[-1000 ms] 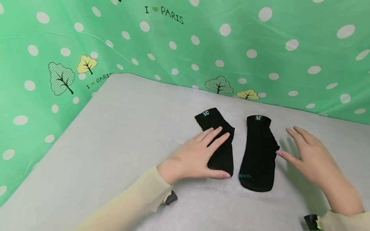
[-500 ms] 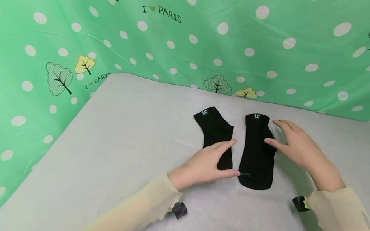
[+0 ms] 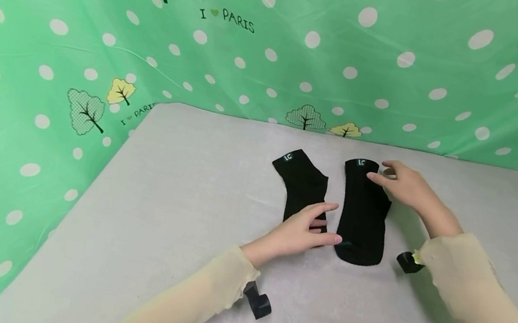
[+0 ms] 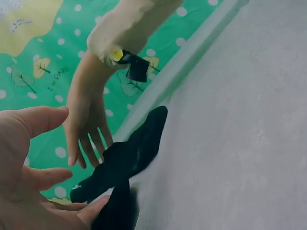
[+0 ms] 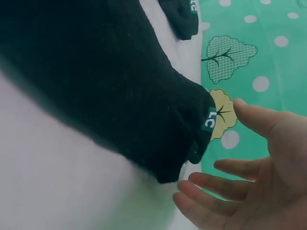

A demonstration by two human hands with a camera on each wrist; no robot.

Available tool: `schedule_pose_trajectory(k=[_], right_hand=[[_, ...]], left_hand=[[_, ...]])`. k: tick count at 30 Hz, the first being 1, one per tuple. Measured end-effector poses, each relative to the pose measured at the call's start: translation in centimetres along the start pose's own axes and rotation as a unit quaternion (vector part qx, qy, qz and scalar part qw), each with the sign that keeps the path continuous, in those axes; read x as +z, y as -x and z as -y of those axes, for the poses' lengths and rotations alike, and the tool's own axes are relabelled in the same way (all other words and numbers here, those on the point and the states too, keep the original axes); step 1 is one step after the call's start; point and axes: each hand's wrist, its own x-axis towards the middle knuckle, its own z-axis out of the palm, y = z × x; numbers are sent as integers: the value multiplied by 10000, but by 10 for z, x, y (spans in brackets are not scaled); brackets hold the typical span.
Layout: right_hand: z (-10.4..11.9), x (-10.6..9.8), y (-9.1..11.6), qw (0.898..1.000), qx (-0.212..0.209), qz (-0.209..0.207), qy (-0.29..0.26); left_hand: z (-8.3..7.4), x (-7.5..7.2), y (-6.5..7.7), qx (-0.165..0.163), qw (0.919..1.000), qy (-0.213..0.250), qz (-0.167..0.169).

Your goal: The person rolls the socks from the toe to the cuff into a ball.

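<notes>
Head view: fingers (image 3: 324, 208) parted on left hand (image 3: 290, 236) and right hand (image 3: 405, 186), the latter now nearer the right sock's cuff (image 3: 358, 164).

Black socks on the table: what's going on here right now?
A person has both bare hands at two black socks laid side by side on a grey table. The left hand is over the lower end of the left sock. The right hand is by the cuff of the other. Neither hand plainly grips a sock; contact is hard to tell.
</notes>
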Motion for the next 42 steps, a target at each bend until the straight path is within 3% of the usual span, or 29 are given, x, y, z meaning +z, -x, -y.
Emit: schedule_pose_trajectory(k=[11, 20, 25, 30, 35, 39, 42], right_hand=[[9, 5, -21, 9928, 356, -151, -1130], [17, 5, -29, 9857, 864, 96, -1446], [24, 2, -23, 9833, 549, -119, -1733], [35, -8, -12, 9758, 157, -101, -2179], [47, -15, -3, 9702, 100, -63, -2421], [58, -19, 4, 9642, 20, -86, -2652], [67, -23, 8, 9531, -16, -8, -3026]], left_hand=[[0, 3, 2, -171, 9983, -561, 64], [0, 6, 1, -79, 9981, -590, 149], [-2, 6, 1, -153, 9992, -360, 33], [-3, 8, -8, -181, 9987, 414, -215], [-3, 11, -19, -195, 9946, 946, -390], [-4, 14, -23, -258, 9943, 910, -496], [-4, 16, -24, -119, 9971, 523, -538]])
